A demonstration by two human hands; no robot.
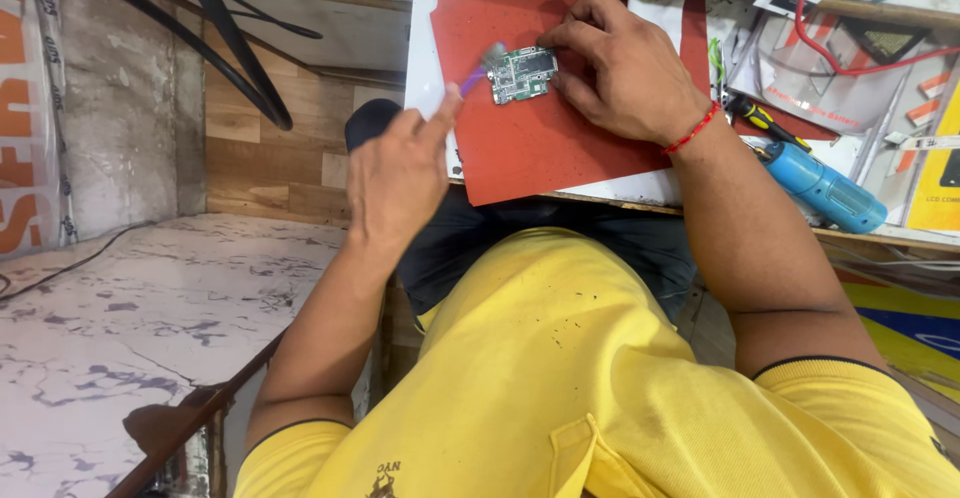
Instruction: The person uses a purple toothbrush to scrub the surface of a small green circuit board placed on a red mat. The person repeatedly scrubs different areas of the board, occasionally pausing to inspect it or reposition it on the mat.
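Observation:
A small green circuit board lies on a red mat on the workbench. My right hand rests over the board's right edge, fingertips pinning it to the mat. My left hand holds a small brush with a purple handle; its grey bristles touch the board's left end. The brush is blurred.
A blue cylindrical tool and a yellow-and-black screwdriver lie to the right of the mat. Clear packets, a red wire and a yellow box crowd the right side. Black cables hang at the left above a marbled floor.

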